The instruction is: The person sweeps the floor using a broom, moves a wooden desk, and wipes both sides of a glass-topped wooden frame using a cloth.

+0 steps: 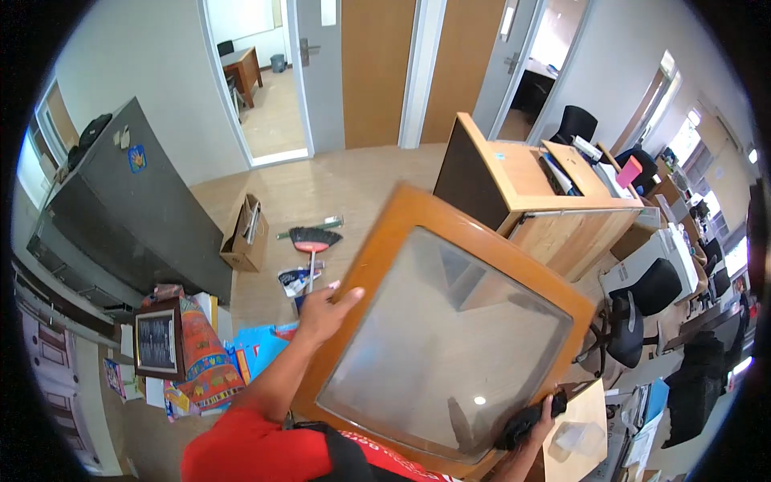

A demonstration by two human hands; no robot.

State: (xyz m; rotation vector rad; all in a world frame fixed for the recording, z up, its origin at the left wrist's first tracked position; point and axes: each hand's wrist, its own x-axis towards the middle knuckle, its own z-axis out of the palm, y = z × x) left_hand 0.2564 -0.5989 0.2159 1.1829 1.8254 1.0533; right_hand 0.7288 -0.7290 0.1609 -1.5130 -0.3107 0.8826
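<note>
Beyond red shirt (249,446), wooden-framed pane (438,337) is seemingly balanced by left hand (324,317), half-curled at nine o'clock, right hand (546,414) clenching black cloth (520,426) at four.

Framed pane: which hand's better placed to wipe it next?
Probably the right hand: it holds a black cloth at the pane's lower-right edge. The left hand grips the wooden frame's left side, with no cloth visible.
</note>
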